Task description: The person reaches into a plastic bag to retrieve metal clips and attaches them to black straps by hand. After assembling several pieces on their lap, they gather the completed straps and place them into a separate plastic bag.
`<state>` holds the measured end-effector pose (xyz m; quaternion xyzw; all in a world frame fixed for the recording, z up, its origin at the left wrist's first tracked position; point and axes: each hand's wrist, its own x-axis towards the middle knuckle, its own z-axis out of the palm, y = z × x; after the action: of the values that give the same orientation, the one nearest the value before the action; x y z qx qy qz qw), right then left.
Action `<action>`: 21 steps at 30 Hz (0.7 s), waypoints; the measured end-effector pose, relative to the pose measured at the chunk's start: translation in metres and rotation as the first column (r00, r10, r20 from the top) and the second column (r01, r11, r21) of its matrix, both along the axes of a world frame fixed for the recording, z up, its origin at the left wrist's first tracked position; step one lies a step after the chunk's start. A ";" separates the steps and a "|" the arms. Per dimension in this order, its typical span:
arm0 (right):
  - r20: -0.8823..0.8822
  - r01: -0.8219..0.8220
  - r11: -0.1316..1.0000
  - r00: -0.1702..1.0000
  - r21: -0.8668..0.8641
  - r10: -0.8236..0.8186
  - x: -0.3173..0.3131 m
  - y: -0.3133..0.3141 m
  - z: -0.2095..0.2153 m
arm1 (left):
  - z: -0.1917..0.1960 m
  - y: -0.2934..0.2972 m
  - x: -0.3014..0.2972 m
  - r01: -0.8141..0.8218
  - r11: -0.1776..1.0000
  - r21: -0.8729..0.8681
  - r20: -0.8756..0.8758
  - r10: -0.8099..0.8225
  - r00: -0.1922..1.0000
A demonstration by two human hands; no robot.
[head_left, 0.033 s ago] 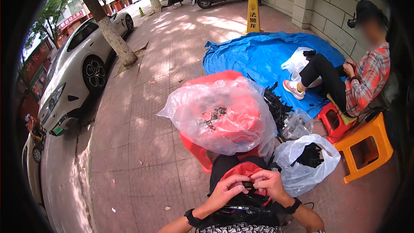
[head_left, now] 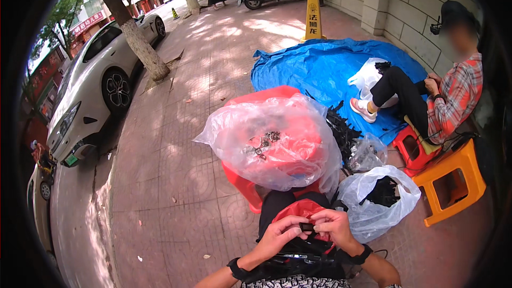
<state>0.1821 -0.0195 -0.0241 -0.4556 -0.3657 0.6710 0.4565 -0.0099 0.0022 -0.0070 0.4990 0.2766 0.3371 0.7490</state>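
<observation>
Over my lap, a small dark rectangular piece (head_left: 306,227) is pinched between the fingertips of both hands; its exact kind is too small to tell. My left hand (head_left: 281,234) grips its left end, and my right hand (head_left: 336,228) has its right end. Red plastic (head_left: 292,208) and black material lie on my lap beneath the hands. Just ahead is a red plastic stool (head_left: 242,186) with a clear plastic bag (head_left: 224,128) spread over it. Several small metal pieces (head_left: 266,141) rest in that bag. To the right stands a translucent bag (head_left: 360,210) holding black strips (head_left: 384,192).
A blue tarp (head_left: 298,69) spreads ahead, with a pile of black strips (head_left: 341,133) at its near edge. Right of it a person (head_left: 453,96) sits low. A red stool (head_left: 409,149) and an orange stool (head_left: 453,186) stand near them. A white car (head_left: 96,74) is parked left.
The small dark piece is turned slightly between my fingertips. Both hands stay in nearly the same place.
</observation>
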 end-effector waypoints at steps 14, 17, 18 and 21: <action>0.079 0.114 0.965 0.988 0.237 -0.136 0.000 -0.004 0.006 | 0.014 0.009 0.007 0.056 0.924 -0.379 0.210 0.027 0.977; 0.270 0.024 0.868 0.946 0.495 -0.180 0.004 -0.002 -0.001 | 0.009 0.010 0.018 0.059 0.931 -0.361 0.206 0.018 0.978; 0.267 0.024 0.871 0.947 0.491 -0.177 0.004 0.000 0.002 | 0.004 0.010 0.020 0.033 0.958 -0.285 0.104 -0.003 0.995; 0.472 -0.232 0.712 0.868 0.663 -0.156 0.005 0.005 0.009 | 0.001 0.011 0.030 -0.018 0.973 -0.230 -0.064 0.004 0.998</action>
<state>0.1872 -0.0143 -0.0147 -0.3962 -0.7060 0.3512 0.4704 0.0199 0.0131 -0.0062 0.4176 0.3399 0.2910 0.7908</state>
